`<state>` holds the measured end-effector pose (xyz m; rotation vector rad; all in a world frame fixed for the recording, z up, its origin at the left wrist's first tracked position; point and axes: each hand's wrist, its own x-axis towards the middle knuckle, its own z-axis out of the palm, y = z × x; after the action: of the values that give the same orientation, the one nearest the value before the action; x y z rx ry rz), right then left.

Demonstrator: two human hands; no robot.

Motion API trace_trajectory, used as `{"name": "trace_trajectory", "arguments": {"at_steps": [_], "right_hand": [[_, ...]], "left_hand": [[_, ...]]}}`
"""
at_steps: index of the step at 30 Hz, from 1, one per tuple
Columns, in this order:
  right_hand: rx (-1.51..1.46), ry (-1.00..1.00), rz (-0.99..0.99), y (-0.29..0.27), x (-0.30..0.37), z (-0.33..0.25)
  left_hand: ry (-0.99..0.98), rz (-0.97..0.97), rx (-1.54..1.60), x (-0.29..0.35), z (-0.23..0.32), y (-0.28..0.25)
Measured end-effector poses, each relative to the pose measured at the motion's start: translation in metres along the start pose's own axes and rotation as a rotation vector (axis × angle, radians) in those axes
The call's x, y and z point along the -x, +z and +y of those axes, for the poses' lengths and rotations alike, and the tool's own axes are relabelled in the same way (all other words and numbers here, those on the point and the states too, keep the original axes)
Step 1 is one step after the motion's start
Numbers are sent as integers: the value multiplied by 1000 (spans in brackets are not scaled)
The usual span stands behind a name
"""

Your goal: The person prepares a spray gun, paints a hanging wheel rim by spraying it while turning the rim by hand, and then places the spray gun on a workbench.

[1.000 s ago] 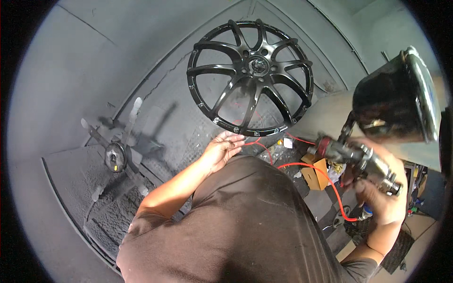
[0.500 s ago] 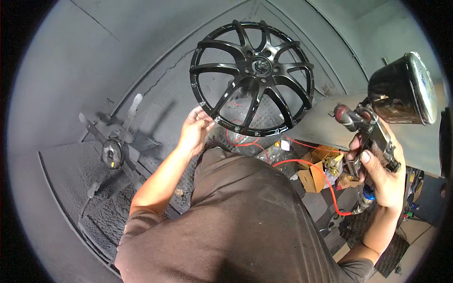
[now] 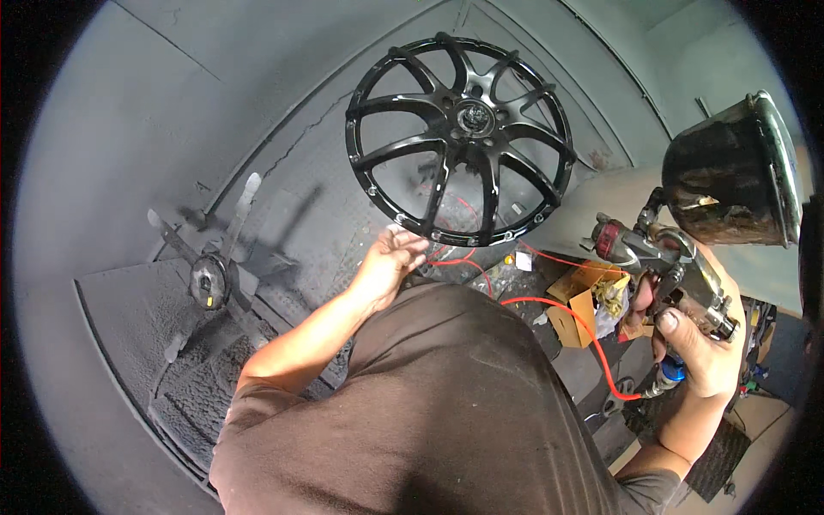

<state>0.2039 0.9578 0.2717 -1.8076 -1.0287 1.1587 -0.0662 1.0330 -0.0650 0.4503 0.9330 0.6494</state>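
A glossy black multi-spoke wheel rim [image 3: 475, 118] is held up in front of me, its face toward me. My left hand [image 3: 388, 264] is at its near lower edge, fingers closed on the outer lip. My right hand [image 3: 705, 348] grips a spray gun [image 3: 674, 262] on the right, its fingers wrapped round the handle and partly hidden behind it. On top of the gun sits a dark, paint-stained cup [image 3: 730, 176]. The gun's reddish-ringed nozzle end points left, toward the rim. A red air hose [image 3: 594, 324] joins the gun below a blue fitting [image 3: 672, 369].
To the left stands a paint-coated stand [image 3: 209, 281] with several arms. Grey walls [image 3: 172, 112] surround the far side. Below the gun lie an open cardboard box [image 3: 571, 322] and crumpled plastic [image 3: 611, 300]. The red hose also trails over the floor behind the rim.
The wheel rim has turned counterclockwise, its spokes now at other angles. My left hand has moved right along its lower edge. The spray gun has shifted slightly down and tilted.
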Motion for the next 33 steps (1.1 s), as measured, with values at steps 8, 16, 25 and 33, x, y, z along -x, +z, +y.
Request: {"name": "trace_trajectory", "arguments": {"at_steps": [8,16,25,33], "right_hand": [[107,-52,-28,2,-8,11],[298,-45,-407,8,9,5],[206,93,-28,9,-2,13],[97,-141,15,-6,-24,23]], "left_hand": [[-34,-531,-556,3,-29,-9],[-37,-532,-560,-1,-37,-16],[87,87,-96,-17,-18,-30],[98,-8,-118,-13,14,-22]]}}
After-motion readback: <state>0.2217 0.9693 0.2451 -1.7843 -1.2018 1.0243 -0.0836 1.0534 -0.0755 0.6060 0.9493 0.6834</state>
